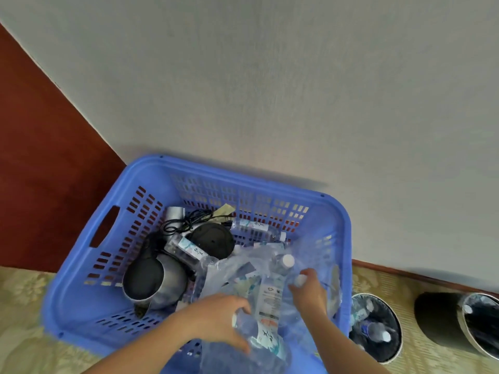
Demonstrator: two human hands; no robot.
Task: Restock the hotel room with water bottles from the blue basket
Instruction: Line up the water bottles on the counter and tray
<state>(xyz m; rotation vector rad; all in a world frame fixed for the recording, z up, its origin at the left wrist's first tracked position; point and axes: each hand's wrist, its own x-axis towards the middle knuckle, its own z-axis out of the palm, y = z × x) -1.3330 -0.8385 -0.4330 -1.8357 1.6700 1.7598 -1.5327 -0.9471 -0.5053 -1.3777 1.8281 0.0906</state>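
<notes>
Against the grey wall, on patterned carpet: one blue basket (116, 225), slotted sides, handle cut-out on its left wall.

Item, water bottle (266, 338), clear plastic with a white and teal label. It lay in the near right part of the basket, its long axis running from the near edge up and away; the near end was blurred, so which way its cap pointed could not be told. The left hand (221, 317) was closed over it from the left, fingers curled around the body, thumb side toward the viewer.

Item, second water bottle (272, 290), long white label, long axis running away from the viewer. Its white cap at the far right end sat within the right hand (307, 290), whose fingertips were pinched about that cap, the body extending down and left from the grip.

Item, upright bottle (283, 263), white cap up, standing just beyond the right hand amid crumpled clear plastic wrap (243, 265), which lay over and around the held bottles.

Further bottles: one lying crosswise at the far wall (256, 229), cap to the right; one lying diagonally at centre (186, 249).

Other contents: a steel kettle (159, 282) on its side at left, a black round base (213, 240), a coiled black cord (186, 220).

Outside the basket, right: two round black bins, the nearer bin (375, 327) holding bottles, the farther bin (459, 319) partly cut by the frame.
</notes>
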